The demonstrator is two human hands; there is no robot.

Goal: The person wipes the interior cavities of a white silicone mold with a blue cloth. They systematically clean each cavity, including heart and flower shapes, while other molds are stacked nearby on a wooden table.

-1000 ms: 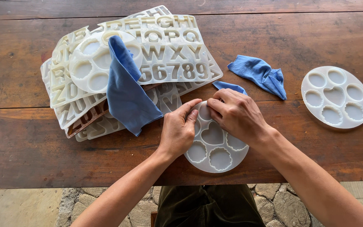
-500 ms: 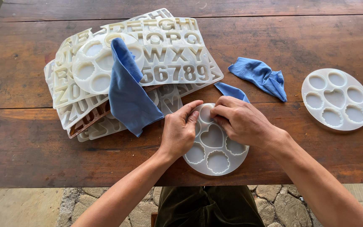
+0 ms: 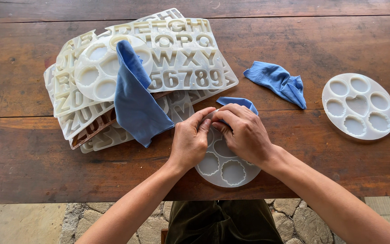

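My left hand (image 3: pixel 190 140) and right hand (image 3: pixel 244 132) meet at the far edge of the round white mould (image 3: pixel 227 168), fingertips pinching it there together with a blue cloth (image 3: pixel 238 102) that shows just beyond the knuckles. The mould lies at the near edge of the wooden table (image 3: pixel 37 167). Left of the mould sits the stack of letter moulds (image 3: pixel 177 58); right of it, well apart, a second round mould (image 3: pixel 358 106).

Room around our hands
We are seeing bare table (image 3: pixel 32 167) lying open leftward; the mould stack (image 3: pixel 159 72) is blocking ahead.
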